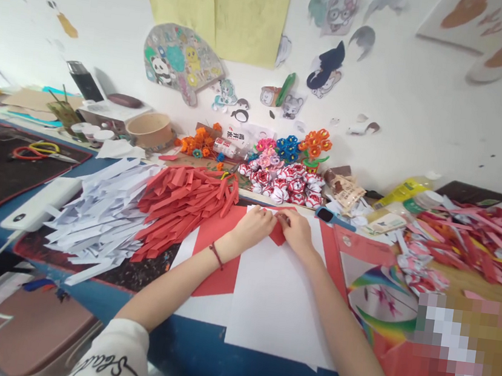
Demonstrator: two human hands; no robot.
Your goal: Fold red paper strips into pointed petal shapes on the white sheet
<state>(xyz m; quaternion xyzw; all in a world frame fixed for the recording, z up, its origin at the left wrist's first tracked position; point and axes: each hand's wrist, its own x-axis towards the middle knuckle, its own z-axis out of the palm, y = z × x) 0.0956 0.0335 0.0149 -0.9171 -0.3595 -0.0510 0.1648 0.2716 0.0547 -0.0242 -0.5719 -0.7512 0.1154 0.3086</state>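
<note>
Both my hands meet over the upper part of a white paper sheet (280, 301), which lies on red and white sheets. A small folded piece of red paper (277, 234) is pinched between them. My left hand (255, 228), with a dark red cord on its wrist, has its fingers closed at the paper's left side. Fingers of my right hand (295, 231) are closed on its right side. To the left lie a heap of red folded strips (180, 204) and a heap of white folded strips (99, 212).
A white power strip (43, 202) with a cable lies at the left, near scissors (38, 153). Paper flowers (279, 179), a blue watch (334, 218) and bottles (404, 188) line the wall side. Pink and red strips (477, 240) are heaped at the right.
</note>
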